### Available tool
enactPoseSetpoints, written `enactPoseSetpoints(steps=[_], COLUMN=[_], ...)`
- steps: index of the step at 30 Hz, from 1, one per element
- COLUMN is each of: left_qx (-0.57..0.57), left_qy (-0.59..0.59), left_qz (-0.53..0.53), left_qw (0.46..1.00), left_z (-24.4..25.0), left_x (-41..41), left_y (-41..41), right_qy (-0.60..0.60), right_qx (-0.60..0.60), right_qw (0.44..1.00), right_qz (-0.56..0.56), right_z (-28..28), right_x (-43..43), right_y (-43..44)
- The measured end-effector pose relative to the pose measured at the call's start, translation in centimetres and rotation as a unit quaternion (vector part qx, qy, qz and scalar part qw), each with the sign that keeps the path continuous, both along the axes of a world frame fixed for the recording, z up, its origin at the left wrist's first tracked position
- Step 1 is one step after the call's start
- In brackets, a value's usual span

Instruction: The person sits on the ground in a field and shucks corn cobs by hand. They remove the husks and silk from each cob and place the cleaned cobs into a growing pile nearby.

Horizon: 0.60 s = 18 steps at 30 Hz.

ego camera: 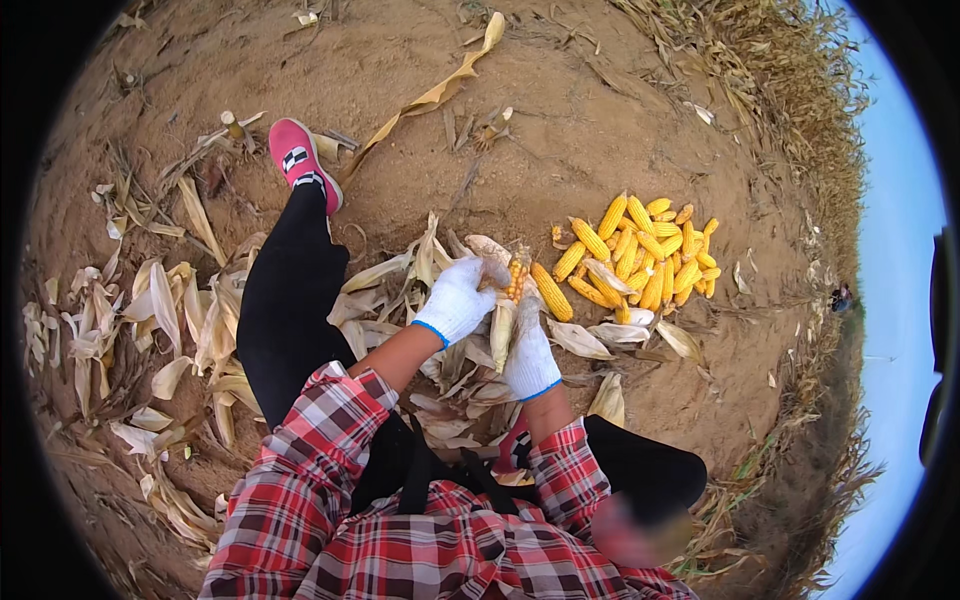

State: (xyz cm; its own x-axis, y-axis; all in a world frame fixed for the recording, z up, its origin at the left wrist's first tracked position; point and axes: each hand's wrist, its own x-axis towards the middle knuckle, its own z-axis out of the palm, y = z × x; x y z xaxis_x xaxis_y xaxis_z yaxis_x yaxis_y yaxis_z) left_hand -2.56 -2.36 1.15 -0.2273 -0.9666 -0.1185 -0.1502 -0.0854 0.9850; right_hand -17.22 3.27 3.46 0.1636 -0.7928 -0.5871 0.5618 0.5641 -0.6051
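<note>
Before my body is a partly husked ear of corn (pixel 517 279), its yellow and reddish kernels bare at the upper end. Pale husk (pixel 502 336) hangs from its lower end between my palms. My left hand (pixel 459 298), in a white knit glove with a blue cuff, grips the ear from the left, thumb and fingers near the bare kernels. In a matching glove with a soiled finger area, my right hand (pixel 533 354) holds the ear's lower right side. Its fingertips are partly hidden by husk. A bare yellow ear (pixel 551 292) lies just beyond my right hand.
A pile of husked corn ears (pixel 651 255) lies on the soil to the right. Loose dry husks (pixel 191 319) spread at left and under my hands. Cut stalk stubs (pixel 234 125) stick up near my pink shoe (pixel 304 159). Dry corn plants (pixel 795 90) line the far right.
</note>
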Motion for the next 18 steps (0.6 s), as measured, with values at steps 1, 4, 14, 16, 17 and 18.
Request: enactPoseSetpoints(steps=[1, 4, 14, 16, 17, 18], left_qx=[0.012, -0.071, -0.015, 0.022, 0.041, 0.042], left_qy=[-0.006, -0.087, -0.085, -0.074, -0.069, -0.101], left_qz=[-0.025, -0.018, -0.318, -0.307, -0.301, -0.341], left_qw=[1.000, 0.994, 0.944, 0.948, 0.950, 0.934], left_z=[0.2, 0.3, 2.5, 3.2, 3.5, 3.2], left_x=[0.1, -0.2, 0.7, 0.9, 1.0, 1.1], left_y=[0.0, 0.8, 1.5, 1.4, 1.2, 0.8], right_qy=[0.020, 0.037, -0.003, -0.028, -0.022, 0.004], right_qx=[0.030, -0.027, 0.001, -0.039, -0.039, -0.036], right_qw=[0.999, 0.998, 0.970, 0.972, 0.971, 0.972], right_qz=[-0.004, 0.032, -0.242, -0.228, -0.233, -0.230], right_z=[0.4, 0.0, 0.8, 1.4, 1.1, 1.4], right_x=[0.4, -0.1, -5.8, -6.9, -7.3, -7.1], right_y=[-0.2, -0.5, -7.0, -7.4, -7.6, -7.6])
